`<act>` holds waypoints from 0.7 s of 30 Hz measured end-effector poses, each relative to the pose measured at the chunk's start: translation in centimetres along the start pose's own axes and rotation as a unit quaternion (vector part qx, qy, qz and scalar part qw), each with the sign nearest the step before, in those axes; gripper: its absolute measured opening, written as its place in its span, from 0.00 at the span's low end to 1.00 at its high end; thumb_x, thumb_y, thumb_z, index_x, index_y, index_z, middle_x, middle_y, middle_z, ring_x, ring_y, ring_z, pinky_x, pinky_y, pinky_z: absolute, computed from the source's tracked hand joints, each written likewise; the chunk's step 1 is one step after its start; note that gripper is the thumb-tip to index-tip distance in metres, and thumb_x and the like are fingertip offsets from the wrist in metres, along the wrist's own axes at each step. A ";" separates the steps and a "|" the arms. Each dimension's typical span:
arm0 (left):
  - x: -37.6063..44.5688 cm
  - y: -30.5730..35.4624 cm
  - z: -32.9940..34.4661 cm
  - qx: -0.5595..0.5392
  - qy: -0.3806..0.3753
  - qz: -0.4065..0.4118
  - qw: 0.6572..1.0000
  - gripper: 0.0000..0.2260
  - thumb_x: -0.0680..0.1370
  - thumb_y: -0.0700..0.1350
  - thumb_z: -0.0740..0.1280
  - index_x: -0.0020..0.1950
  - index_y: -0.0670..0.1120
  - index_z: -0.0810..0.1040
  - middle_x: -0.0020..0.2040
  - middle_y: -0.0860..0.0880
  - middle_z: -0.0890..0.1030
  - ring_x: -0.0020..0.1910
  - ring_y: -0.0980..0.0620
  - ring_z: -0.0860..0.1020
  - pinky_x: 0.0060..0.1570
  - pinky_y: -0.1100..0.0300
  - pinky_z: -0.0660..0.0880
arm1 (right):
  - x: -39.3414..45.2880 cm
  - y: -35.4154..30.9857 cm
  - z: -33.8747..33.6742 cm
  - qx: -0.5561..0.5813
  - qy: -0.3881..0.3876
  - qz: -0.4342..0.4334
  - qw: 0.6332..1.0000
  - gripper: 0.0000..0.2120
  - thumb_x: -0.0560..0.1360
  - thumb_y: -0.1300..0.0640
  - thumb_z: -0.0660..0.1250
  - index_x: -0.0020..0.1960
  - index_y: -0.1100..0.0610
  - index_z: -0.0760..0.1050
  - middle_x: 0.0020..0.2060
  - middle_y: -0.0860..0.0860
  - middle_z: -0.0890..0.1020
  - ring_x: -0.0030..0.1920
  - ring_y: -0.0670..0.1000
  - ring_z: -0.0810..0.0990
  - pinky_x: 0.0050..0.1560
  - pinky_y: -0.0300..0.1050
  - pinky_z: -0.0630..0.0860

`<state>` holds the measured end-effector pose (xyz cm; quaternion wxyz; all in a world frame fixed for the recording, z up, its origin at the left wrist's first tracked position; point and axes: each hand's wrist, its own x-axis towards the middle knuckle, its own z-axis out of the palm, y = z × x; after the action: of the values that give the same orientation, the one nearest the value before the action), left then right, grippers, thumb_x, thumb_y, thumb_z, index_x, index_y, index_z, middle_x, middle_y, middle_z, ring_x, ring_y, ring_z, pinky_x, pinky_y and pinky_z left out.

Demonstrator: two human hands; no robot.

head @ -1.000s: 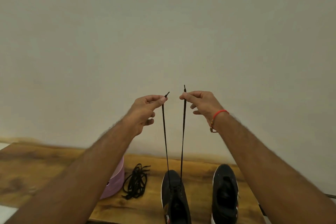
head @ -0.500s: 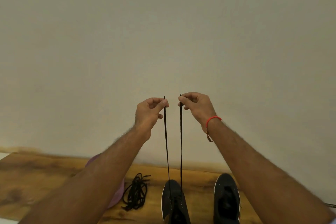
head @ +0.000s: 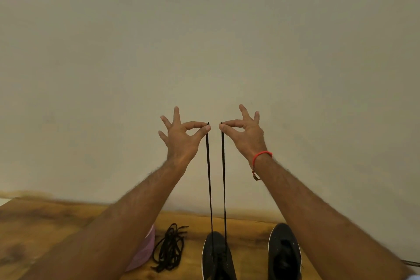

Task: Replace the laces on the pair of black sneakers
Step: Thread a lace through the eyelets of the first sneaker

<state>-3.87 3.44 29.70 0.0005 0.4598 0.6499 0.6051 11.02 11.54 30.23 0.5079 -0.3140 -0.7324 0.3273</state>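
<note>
Two black sneakers stand on the wooden table, toes toward the wall. The left sneaker (head: 217, 254) has a black lace (head: 208, 179) threaded through it, and both ends run straight up, taut and side by side. My left hand (head: 181, 136) pinches one lace tip between thumb and forefinger, the other fingers spread. My right hand (head: 244, 133) pinches the other tip the same way; a red thread sits on its wrist. The right sneaker (head: 284, 254) shows no lace. A loose bundle of black laces (head: 169, 246) lies left of the left sneaker.
A pink rounded object (head: 144, 250) sits on the wooden table (head: 45, 223) partly behind my left forearm. A plain pale wall rises right behind the table. A dark cable shows at the far right edge (head: 411, 263).
Both hands have spread their free fingers, holding the lace tips only with thumb and forefinger. The lace ends stay pulled up and level with each other.
</note>
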 end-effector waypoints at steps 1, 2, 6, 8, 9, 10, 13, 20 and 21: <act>0.1 -0.1 0.0 0.013 0.003 0.008 1.000 0.07 0.74 0.58 0.75 0.49 0.58 0.86 0.83 0.57 0.51 0.80 0.55 0.34 0.75 0.43 0.28 | 0.0 0.0 0.0 -0.007 0.002 0.000 1.000 0.05 0.73 0.45 0.74 0.48 0.43 0.85 0.78 0.40 0.59 0.80 0.45 0.39 0.77 0.64 0.42; 0.1 -0.1 0.1 0.025 0.005 0.017 1.000 0.08 0.74 0.58 0.75 0.50 0.57 0.87 0.83 0.57 0.50 0.80 0.54 0.34 0.74 0.42 0.27 | 0.1 0.0 -0.1 -0.014 0.001 -0.001 1.000 0.06 0.73 0.45 0.74 0.49 0.44 0.85 0.78 0.40 0.59 0.80 0.45 0.39 0.77 0.64 0.40; 0.2 0.1 0.2 0.060 0.003 0.052 0.997 0.09 0.74 0.59 0.74 0.50 0.58 0.86 0.83 0.56 0.50 0.81 0.52 0.34 0.73 0.40 0.27 | 0.2 -0.1 -0.3 -0.019 -0.009 -0.005 1.000 0.06 0.74 0.45 0.74 0.49 0.44 0.85 0.79 0.39 0.59 0.79 0.45 0.37 0.77 0.63 0.35; 0.3 0.2 0.3 0.065 0.001 0.056 0.996 0.07 0.74 0.59 0.74 0.49 0.60 0.86 0.83 0.56 0.51 0.81 0.51 0.35 0.73 0.40 0.27 | 0.3 0.0 -0.4 -0.017 -0.014 -0.008 1.000 0.06 0.73 0.45 0.74 0.49 0.44 0.85 0.78 0.40 0.59 0.79 0.45 0.38 0.77 0.63 0.36; 0.3 0.1 0.3 0.065 0.001 0.056 0.996 0.07 0.74 0.59 0.74 0.49 0.60 0.85 0.83 0.56 0.51 0.81 0.51 0.35 0.73 0.40 0.27 | 0.4 0.1 -0.3 -0.015 -0.016 -0.007 1.000 0.06 0.73 0.45 0.74 0.49 0.44 0.85 0.78 0.40 0.60 0.79 0.45 0.38 0.77 0.63 0.37; 0.3 0.1 0.4 0.064 0.002 0.055 0.996 0.07 0.74 0.59 0.74 0.49 0.60 0.85 0.83 0.56 0.52 0.81 0.51 0.36 0.73 0.39 0.27 | 0.5 0.3 -0.3 -0.009 -0.018 -0.003 1.000 0.06 0.73 0.45 0.74 0.49 0.44 0.85 0.78 0.40 0.60 0.80 0.45 0.38 0.77 0.63 0.39; 0.3 -0.5 0.3 0.056 -0.003 0.042 0.998 0.05 0.75 0.58 0.74 0.48 0.60 0.85 0.82 0.56 0.57 0.82 0.50 0.40 0.74 0.38 0.29 | 0.8 1.4 -0.1 0.013 -0.010 0.011 1.000 0.05 0.73 0.44 0.74 0.47 0.42 0.85 0.75 0.39 0.67 0.80 0.48 0.46 0.77 0.64 0.48; 0.1 -4.2 -1.6 0.178 0.028 0.102 0.978 0.04 0.78 0.54 0.72 0.50 0.57 0.84 0.80 0.52 0.65 0.82 0.41 0.44 0.73 0.33 0.33 | 1.4 5.3 -0.9 0.020 0.063 0.016 0.998 0.02 0.69 0.40 0.73 0.40 0.37 0.82 0.44 0.37 0.85 0.56 0.43 0.81 0.67 0.60 0.70; -0.1 -5.2 -1.9 0.229 0.034 0.140 0.963 0.05 0.78 0.54 0.71 0.50 0.56 0.84 0.80 0.51 0.64 0.82 0.40 0.43 0.73 0.33 0.32 | 1.1 5.8 -1.1 -0.012 0.075 0.012 0.997 0.02 0.71 0.41 0.73 0.41 0.38 0.82 0.46 0.37 0.85 0.59 0.44 0.79 0.69 0.60 0.66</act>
<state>-7.99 2.68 26.04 -0.2114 0.5131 0.7003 0.4491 12.51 16.05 26.50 0.5533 -0.3526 -0.6923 0.3004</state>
